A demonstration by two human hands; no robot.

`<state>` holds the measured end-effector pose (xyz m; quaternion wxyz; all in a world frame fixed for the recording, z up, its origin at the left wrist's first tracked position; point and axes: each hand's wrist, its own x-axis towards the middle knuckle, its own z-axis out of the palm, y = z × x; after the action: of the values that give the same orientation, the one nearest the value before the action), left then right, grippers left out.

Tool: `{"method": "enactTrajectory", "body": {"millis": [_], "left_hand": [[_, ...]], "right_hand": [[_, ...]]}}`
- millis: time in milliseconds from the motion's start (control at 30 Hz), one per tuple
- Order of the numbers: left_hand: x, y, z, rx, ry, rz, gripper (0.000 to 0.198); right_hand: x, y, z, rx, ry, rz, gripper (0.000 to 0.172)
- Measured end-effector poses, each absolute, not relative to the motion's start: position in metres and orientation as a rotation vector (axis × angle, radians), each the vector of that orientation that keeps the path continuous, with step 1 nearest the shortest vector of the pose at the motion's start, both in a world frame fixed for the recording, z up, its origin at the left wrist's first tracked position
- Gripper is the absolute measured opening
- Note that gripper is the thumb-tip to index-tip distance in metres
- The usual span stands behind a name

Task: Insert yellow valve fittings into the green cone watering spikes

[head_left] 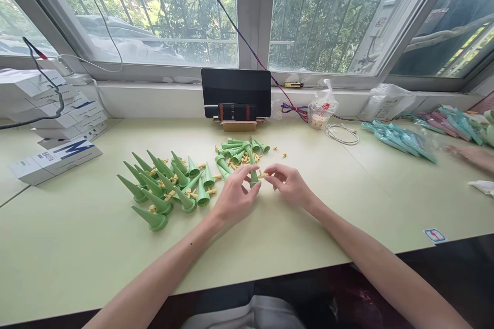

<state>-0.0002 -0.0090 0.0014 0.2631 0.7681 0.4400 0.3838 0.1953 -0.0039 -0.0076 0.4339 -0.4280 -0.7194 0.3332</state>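
My left hand (234,196) pinches a green plastic cone (253,174) near the middle of the pale green table (77,236). My right hand (290,183) holds a small yellow piece (263,175) against the cone's side, fingers closed on it. To the left lies a group of several green cones with yellow pieces fitted (165,187). Just behind my hands is a pile of loose green cones (235,151) and scattered small yellow pieces (247,158).
A dark tablet (235,92) with a phone (236,111) on a stand leans at the window sill. White boxes (57,113) stack at left. Plastic bags (322,105), a white cable (342,133) and teal packets (401,139) lie at right, where another person's hand (469,155) shows.
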Motion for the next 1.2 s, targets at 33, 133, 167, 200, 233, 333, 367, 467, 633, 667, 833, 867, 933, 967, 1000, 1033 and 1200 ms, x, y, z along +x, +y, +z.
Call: {"method": "enactTrajectory", "body": {"millis": [33, 133, 167, 200, 233, 333, 367, 467, 633, 667, 833, 867, 933, 967, 1000, 1033, 1200], "left_hand": [[-0.0002, -0.0092, 0.0017, 2.079, 1.189, 1.037, 0.035], [0.0, -0.0101, 0.0026, 2.086, 1.185, 1.042, 0.035], [0.0002, -0.0105, 0.0029, 2.089, 1.182, 1.044, 0.034], [0.0004, -0.0109, 0.0032, 2.091, 1.179, 1.047, 0.034], [0.0006, -0.0112, 0.0034, 2.092, 1.176, 1.047, 0.033], [0.0011, -0.0117, 0.0036, 2.096, 1.169, 1.052, 0.033], [0.0012, -0.0118, 0.0036, 2.098, 1.167, 1.055, 0.033], [0.0014, -0.0119, 0.0038, 2.105, 1.166, 1.061, 0.032], [0.0016, -0.0122, 0.0041, 2.118, 1.159, 1.056, 0.032], [0.0016, -0.0122, 0.004, 2.12, 1.158, 1.054, 0.033], [0.0014, -0.0124, 0.003, 2.13, 1.155, 1.039, 0.034], [0.0014, -0.0125, 0.0029, 2.132, 1.154, 1.039, 0.034], [0.0013, -0.0126, 0.0027, 2.136, 1.148, 1.037, 0.033], [0.0013, -0.0126, 0.0026, 2.139, 1.144, 1.036, 0.033], [0.0013, -0.0126, 0.0026, 2.141, 1.141, 1.035, 0.033], [0.0014, -0.0126, 0.0026, 2.143, 1.137, 1.034, 0.033], [0.0013, -0.0129, 0.0026, 2.144, 1.119, 1.033, 0.033]], "right_hand": [[0.1952, -0.0039, -0.0076, -1.066, -1.795, 0.825, 0.02], [0.1948, -0.0041, -0.0073, -1.066, -1.808, 0.818, 0.02], [0.1946, -0.0043, -0.007, -1.067, -1.811, 0.815, 0.021], [0.1945, -0.0045, -0.0067, -1.069, -1.815, 0.811, 0.021], [0.1943, -0.0047, -0.0064, -1.072, -1.819, 0.804, 0.022], [0.1941, -0.0054, -0.0053, -1.085, -1.829, 0.778, 0.026], [0.1941, -0.0055, -0.005, -1.09, -1.834, 0.772, 0.027], [0.1939, -0.0059, -0.0041, -1.1, -1.845, 0.762, 0.029], [0.1936, -0.0062, -0.0024, -1.108, -1.846, 0.783, 0.027], [0.1935, -0.0064, -0.0021, -1.109, -1.846, 0.785, 0.027], [0.1934, -0.0072, -0.0014, -1.121, -1.847, 0.779, 0.03], [0.1933, -0.0073, -0.0014, -1.123, -1.847, 0.778, 0.031], [0.1931, -0.0073, -0.0015, -1.128, -1.847, 0.776, 0.032], [0.1931, -0.0072, -0.0017, -1.131, -1.846, 0.776, 0.032], [0.1931, -0.007, -0.002, -1.132, -1.846, 0.775, 0.032], [0.1932, -0.0067, -0.0025, -1.134, -1.846, 0.773, 0.033], [0.1939, -0.0046, -0.0058, -1.145, -1.859, 0.735, 0.037]]}}
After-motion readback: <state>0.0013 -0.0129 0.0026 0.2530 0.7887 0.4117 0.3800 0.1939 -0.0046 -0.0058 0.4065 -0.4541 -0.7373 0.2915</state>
